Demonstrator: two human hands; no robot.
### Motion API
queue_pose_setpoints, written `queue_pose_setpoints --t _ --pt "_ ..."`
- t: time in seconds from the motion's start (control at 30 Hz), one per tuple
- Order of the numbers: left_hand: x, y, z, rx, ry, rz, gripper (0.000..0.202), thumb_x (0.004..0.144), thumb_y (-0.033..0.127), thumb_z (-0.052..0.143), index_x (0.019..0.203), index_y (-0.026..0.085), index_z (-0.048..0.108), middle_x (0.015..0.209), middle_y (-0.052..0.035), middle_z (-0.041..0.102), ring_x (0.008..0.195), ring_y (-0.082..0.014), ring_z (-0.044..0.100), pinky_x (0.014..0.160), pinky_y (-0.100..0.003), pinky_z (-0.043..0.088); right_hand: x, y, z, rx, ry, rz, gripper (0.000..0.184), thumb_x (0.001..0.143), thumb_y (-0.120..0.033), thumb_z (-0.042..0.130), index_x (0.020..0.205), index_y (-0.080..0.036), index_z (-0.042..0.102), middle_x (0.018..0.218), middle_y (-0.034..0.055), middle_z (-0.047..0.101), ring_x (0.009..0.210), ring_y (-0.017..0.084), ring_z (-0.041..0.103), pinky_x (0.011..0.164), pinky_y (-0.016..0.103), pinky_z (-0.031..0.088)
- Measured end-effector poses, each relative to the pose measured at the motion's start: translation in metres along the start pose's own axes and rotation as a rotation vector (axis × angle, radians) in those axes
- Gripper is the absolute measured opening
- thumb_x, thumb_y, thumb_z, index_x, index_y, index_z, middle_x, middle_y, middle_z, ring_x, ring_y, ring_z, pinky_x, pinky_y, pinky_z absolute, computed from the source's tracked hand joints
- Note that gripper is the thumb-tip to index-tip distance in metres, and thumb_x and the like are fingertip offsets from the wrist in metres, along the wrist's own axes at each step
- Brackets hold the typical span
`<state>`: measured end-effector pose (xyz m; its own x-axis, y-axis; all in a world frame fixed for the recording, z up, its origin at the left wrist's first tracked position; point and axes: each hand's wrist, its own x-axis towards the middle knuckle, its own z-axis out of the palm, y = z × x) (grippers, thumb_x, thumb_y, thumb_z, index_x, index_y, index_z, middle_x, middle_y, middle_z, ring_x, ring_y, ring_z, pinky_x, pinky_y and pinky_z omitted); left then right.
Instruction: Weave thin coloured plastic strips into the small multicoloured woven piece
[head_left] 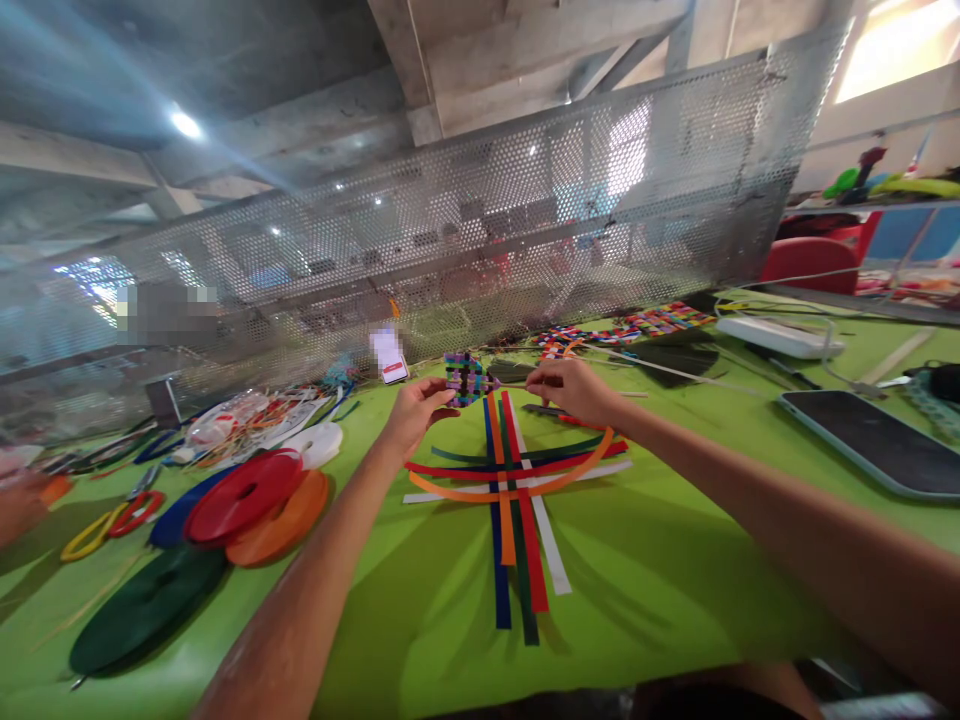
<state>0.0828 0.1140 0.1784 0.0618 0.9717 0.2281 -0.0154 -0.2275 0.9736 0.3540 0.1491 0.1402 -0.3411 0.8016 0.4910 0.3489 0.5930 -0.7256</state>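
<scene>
Fingertip hold by left hand [417, 412] on woven cube [466, 378], right hand [571, 388] beside

Green table [660, 570] with crossed strips [517, 500], tape rolls [244, 495]

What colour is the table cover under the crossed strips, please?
Bright green cover, best in head view.

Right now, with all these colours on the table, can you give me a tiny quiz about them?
1. True or false: the left hand holds scissors.
2. Which roll lies partly over the orange roll? A red, B white, C dark green.
3. Fill in: the strip curving in an arc over the crossed strips is ___.
Key: 1 false, it holds the small woven piece. 2 A, the red roll. 3 orange.
</scene>
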Motion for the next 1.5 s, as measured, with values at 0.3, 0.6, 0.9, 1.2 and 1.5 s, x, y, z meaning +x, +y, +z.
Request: queue_pose_setpoints --t 0.3,0.6,0.9,1.2,1.5 --pt "-0.009 -0.003 0.025 0.081 -0.137 0.051 0.036 0.059 0.033 0.091 0.084 0.014 0.073 0.082 -0.0049 0.072 0.072 -0.0175 0.068 0.066 -0.03 0.06 -0.011 -0.035 0.01 -0.037 -0.036 -0.054 0.036 0.087 -0.026 0.061 0.121 -0.015 0.063 0.103 0.0105 0.071 0.07 0.015 0.06 0.064 0.027 0.046" --pt "-0.024 0.024 0.036 0.193 -0.328 0.095 0.032 0.063 0.031 0.092 0.084 0.016 0.075 0.083 -0.007 0.073 0.079 -0.0225 0.071 0.069 -0.031 0.058 -0.018 -0.072 -0.001 -0.161 -0.091 -0.215 0.023 0.093 -0.035 0.058 0.079 -0.017 0.063 0.077 0.0049 0.065 0.066 0.015 0.051 0.062 0.027 0.035" --pt "-0.046 0.047 0.052 0.212 -0.286 0.22 0.03 0.074 0.041 0.085 0.087 0.016 0.074 0.085 -0.0072 0.073 0.069 -0.0184 0.068 0.062 -0.028 0.057 -0.03 -0.108 -0.013 -0.393 0.086 -0.075 0.022 0.089 -0.04 0.063 0.079 -0.02 0.059 0.07 0.0044 0.062 0.06 0.015 0.046 0.058 0.03 0.028" --pt "-0.048 0.046 0.062 0.151 -0.282 0.179 0.034 0.072 0.041 0.085 0.084 0.013 0.07 0.077 -0.0046 0.07 0.065 -0.0146 0.062 0.056 -0.024 0.055 -0.03 -0.104 -0.003 -0.213 0.091 -0.05 0.022 0.087 -0.039 0.06 0.08 -0.02 0.051 0.068 0.0001 0.057 0.061 0.013 0.045 0.057 0.027 0.031" --pt "-0.046 0.037 0.064 0.158 -0.225 0.179 0.029 0.071 0.034 0.083 0.082 0.012 0.067 0.073 -0.0035 0.068 0.061 -0.0131 0.06 0.055 -0.023 0.053 -0.023 -0.083 -0.001 -0.035 0.005 -0.089 0.029 0.085 -0.045 0.061 0.079 -0.018 0.057 0.066 -0.0003 0.055 0.062 0.013 0.044 0.055 0.026 0.029"
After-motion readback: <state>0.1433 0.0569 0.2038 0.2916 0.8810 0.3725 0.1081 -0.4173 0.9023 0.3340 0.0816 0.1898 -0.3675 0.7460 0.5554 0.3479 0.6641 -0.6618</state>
